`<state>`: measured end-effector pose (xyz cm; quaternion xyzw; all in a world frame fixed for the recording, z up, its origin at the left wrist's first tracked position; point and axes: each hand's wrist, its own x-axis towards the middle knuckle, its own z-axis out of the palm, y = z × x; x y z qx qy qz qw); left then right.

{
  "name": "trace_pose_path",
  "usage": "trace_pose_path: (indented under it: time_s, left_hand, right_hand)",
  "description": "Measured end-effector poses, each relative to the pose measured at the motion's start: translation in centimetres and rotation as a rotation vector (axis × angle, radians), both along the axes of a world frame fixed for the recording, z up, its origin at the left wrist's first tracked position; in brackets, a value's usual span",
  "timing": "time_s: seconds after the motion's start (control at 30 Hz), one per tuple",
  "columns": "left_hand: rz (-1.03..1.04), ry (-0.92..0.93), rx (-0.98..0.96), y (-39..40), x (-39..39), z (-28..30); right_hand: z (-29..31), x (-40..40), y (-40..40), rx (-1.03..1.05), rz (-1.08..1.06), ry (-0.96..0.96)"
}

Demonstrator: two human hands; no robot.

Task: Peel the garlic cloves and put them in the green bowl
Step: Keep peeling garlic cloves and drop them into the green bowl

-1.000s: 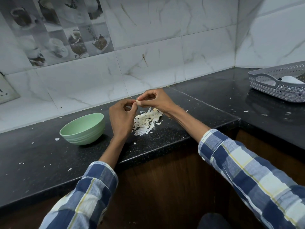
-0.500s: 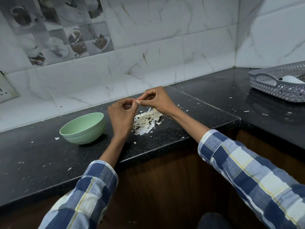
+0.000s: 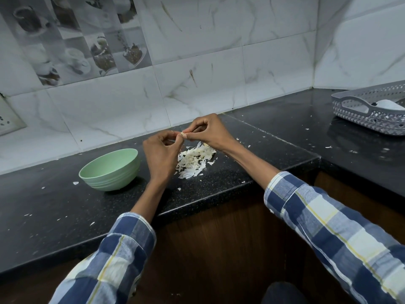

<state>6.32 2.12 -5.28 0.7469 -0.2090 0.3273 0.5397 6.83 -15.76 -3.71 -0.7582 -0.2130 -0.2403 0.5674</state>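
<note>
1. A garlic clove (image 3: 182, 134) is pinched between the fingertips of the left hand (image 3: 161, 155) and the right hand (image 3: 206, 132), above the peel pile (image 3: 194, 159).
2. Compared with the earlier frames, the grip is unchanged; the hands are shifted only slightly. Peeling is judged unfinished.
3. The green bowl (image 3: 110, 170) stands left of the hands; its contents cannot be seen.

My sleeves (image 3: 341, 233) are blue-and-white plaid with thin yellow lines; left of the white peels (image 3: 192, 160), a pale green bowl (image 3: 110, 172) on black speckled counter (image 3: 241, 170).
</note>
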Motion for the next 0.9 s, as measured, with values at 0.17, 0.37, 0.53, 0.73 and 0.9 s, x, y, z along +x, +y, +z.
trace_pose_path:
  time_s: [0.17,0.37,0.53,0.73,0.9]
  left_hand:
    - [0.041,-0.038,0.015,-0.23,-0.2,-0.07]
    - [0.012,-0.027,0.019,-0.24,-0.08,-0.13]
    - [-0.005,-0.017,0.008,-0.26,-0.12,-0.1]
    - [0.0,-0.022,0.039,-0.11,-0.06,-0.15]
    - [0.015,-0.022,0.028,-0.2,-0.19,-0.09]
  right_hand:
    - [-0.08,0.1,0.03,-0.044,-0.006,-0.017]
    - [-0.04,-0.04,0.15,-0.024,-0.004,-0.025]
    - [0.01,0.1,0.11,-0.036,-0.048,-0.06]
    - [0.08,0.21,0.06,-0.073,-0.071,-0.076]
    - [0.08,0.1,0.11,-0.086,-0.051,-0.058]
